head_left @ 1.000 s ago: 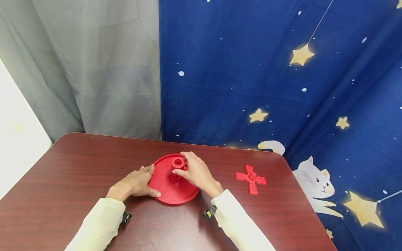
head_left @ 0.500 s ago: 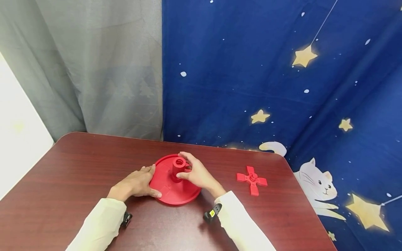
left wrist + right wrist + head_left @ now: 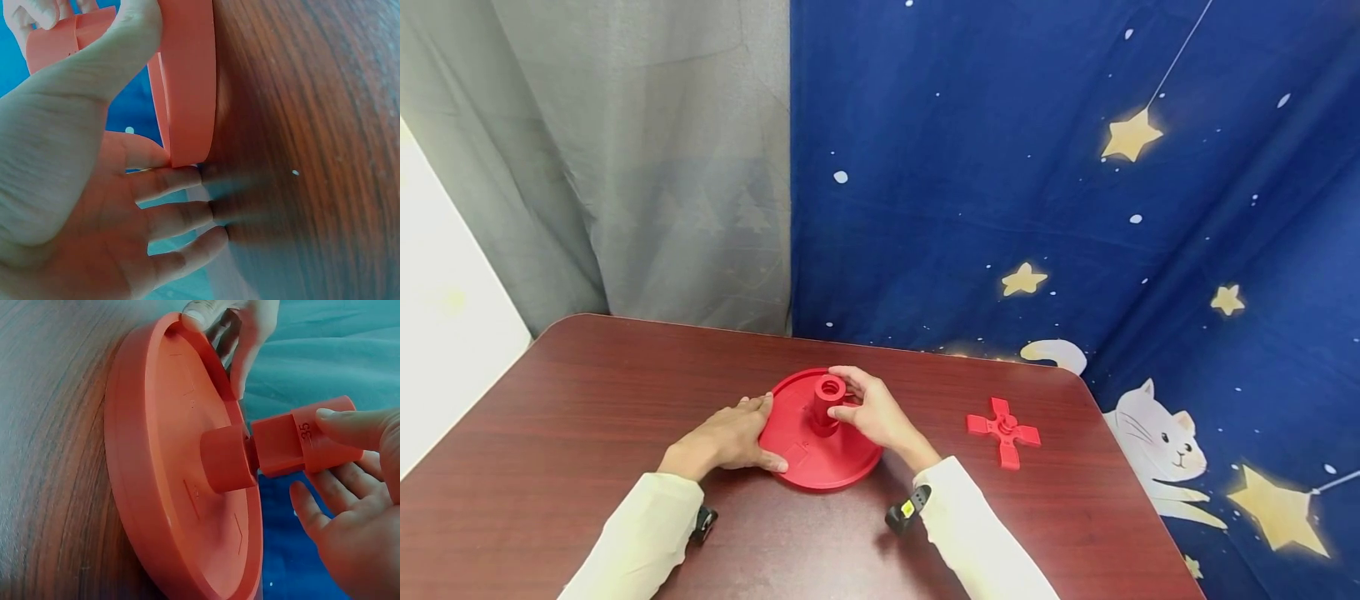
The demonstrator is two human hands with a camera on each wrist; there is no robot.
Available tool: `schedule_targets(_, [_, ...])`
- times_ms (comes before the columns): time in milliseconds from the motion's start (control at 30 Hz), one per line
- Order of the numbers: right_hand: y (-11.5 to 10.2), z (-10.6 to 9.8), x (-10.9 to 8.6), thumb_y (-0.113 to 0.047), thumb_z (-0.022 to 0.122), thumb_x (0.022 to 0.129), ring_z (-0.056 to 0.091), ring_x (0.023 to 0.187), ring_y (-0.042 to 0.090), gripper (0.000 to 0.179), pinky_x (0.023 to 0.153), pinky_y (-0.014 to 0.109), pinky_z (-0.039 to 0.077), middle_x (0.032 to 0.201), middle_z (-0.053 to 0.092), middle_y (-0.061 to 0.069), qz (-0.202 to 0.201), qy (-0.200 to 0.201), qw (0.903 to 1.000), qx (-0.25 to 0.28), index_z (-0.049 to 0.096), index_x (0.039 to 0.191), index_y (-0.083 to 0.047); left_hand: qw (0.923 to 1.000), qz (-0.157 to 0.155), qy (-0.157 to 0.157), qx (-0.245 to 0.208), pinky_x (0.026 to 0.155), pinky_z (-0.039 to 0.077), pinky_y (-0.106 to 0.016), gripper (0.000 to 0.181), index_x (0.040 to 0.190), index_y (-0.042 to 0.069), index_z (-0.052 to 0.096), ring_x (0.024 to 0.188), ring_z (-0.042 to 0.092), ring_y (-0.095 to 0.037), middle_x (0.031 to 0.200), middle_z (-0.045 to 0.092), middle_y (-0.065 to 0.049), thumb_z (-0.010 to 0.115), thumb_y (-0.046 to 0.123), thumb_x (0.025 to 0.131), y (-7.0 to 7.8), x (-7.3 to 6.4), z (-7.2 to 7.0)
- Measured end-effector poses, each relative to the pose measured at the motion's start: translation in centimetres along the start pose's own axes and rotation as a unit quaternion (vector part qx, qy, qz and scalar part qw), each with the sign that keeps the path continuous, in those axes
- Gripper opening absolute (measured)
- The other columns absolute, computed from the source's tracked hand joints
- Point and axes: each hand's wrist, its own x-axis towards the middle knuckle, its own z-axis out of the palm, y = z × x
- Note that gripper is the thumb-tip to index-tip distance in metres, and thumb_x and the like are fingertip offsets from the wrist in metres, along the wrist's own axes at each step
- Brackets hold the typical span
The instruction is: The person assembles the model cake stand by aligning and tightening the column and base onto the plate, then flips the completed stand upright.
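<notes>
A round red tray-like base (image 3: pixel 786 435) with a raised rim lies on the table. My left hand (image 3: pixel 726 437) holds its left edge, thumb over the rim and the other fingers along the outer side. Above the base's central hub (image 3: pixel 225 459) stands a red cylinder (image 3: pixel 281 444) with a hollow top, marked "35". A narrow neck shows between cylinder and hub in the right wrist view. My right hand (image 3: pixel 876 417) holds the cylinder between thumb and fingers. How far the neck sits inside the hub is hidden.
A red cross-shaped piece (image 3: pixel 1004 432) with a threaded-looking stud in its middle lies on the brown table (image 3: pixel 625 375), right of the right hand. Grey and starry blue curtains (image 3: pixel 925 167) hang behind the table's far edge.
My right thumb and fingers have shifted slightly around the cylinder, which stays over the hub. The left hand keeps its place on the rim. The whole head view has drifted a little.
</notes>
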Motion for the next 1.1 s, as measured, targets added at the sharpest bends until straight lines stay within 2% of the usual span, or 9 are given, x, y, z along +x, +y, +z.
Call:
schedule_targets(200, [0.22,0.41,0.08,-0.001,0.080,0.080,0.066,0.107,0.033,0.057,0.094,0.043,0.055,0.121,0.065,0.017,0.002,0.034,0.9976,-0.061,0.057,0.132,-0.001,1.0000,-0.006,-0.007,-0.003,0.107,0.036,-0.065,0.122,0.150,-0.010,0.029,0.138,0.033,-0.054,0.151,0.036,-0.032,0.083,0.061,0.067,0.00,-0.07,0.00])
schedule_targets(400, [0.10,0.89,-0.09,-0.009,0.084,0.079,0.065,0.105,0.028,0.058,0.090,0.044,0.057,0.121,0.065,0.012,0.020,0.057,0.9939,-0.092,0.059,0.131,-0.005,1.0000,-0.005,-0.006,-0.005,0.107,0.036,-0.066,0.122,0.150,-0.010,0.028,0.138,0.032,-0.055,0.151,0.035,-0.032,0.083,0.061,0.066,-0.01,-0.15,0.02])
schedule_targets(567, [0.20,0.97,-0.11,-0.016,0.086,0.078,0.064,0.106,0.025,0.059,0.090,0.039,0.057,0.121,0.065,0.009,0.020,0.062,0.9910,-0.117,0.059,0.130,-0.010,1.0000,-0.005,-0.005,-0.006,0.106,0.037,-0.066,0.122,0.150,-0.010,0.028,0.138,0.033,-0.055,0.152,0.035,-0.032,0.083,0.061,0.067,0.03,-0.16,0.05])
schedule_targets(700, [0.28,0.65,-0.15,-0.015,0.085,0.078,0.063,0.112,0.023,0.066,0.092,0.035,0.056,0.126,0.063,0.007,0.026,0.038,0.9943,-0.096,0.054,0.137,-0.011,1.0000,-0.003,-0.005,-0.005,0.106,0.038,-0.066,0.122,0.150,-0.010,0.028,0.137,0.034,-0.055,0.151,0.035,-0.032,0.082,0.061,0.067,0.05,-0.10,0.02])
schedule_targets(867, [0.24,0.22,-0.20,0.001,0.078,0.080,0.062,0.116,0.028,0.066,0.096,0.040,0.055,0.130,0.060,0.012,0.012,0.001,0.9990,-0.042,0.050,0.140,-0.006,1.0000,0.001,-0.003,0.001,0.106,0.037,-0.065,0.121,0.150,-0.011,0.029,0.137,0.034,-0.056,0.151,0.036,-0.032,0.082,0.061,0.068,0.01,-0.01,-0.05])
schedule_targets(1000, [0.13,0.10,-0.25,0.007,0.073,0.081,0.061,0.117,0.033,0.062,0.098,0.046,0.053,0.127,0.061,0.017,-0.001,-0.003,0.9996,-0.029,0.051,0.139,-0.003,1.0000,-0.003,-0.005,-0.001,0.106,0.037,-0.065,0.122,0.150,-0.010,0.028,0.137,0.033,-0.056,0.151,0.035,-0.032,0.082,0.061,0.068,-0.03,0.02,-0.04])
schedule_targets(1100, [0.13,0.12,-0.24,0.007,0.073,0.082,0.062,0.117,0.033,0.062,0.098,0.047,0.053,0.126,0.061,0.017,-0.003,0.001,0.9993,-0.036,0.052,0.138,-0.004,1.0000,-0.005,-0.006,-0.002,0.106,0.037,-0.065,0.122,0.150,-0.010,0.028,0.137,0.033,-0.055,0.151,0.035,-0.032,0.082,0.061,0.067,-0.03,0.03,0.00])
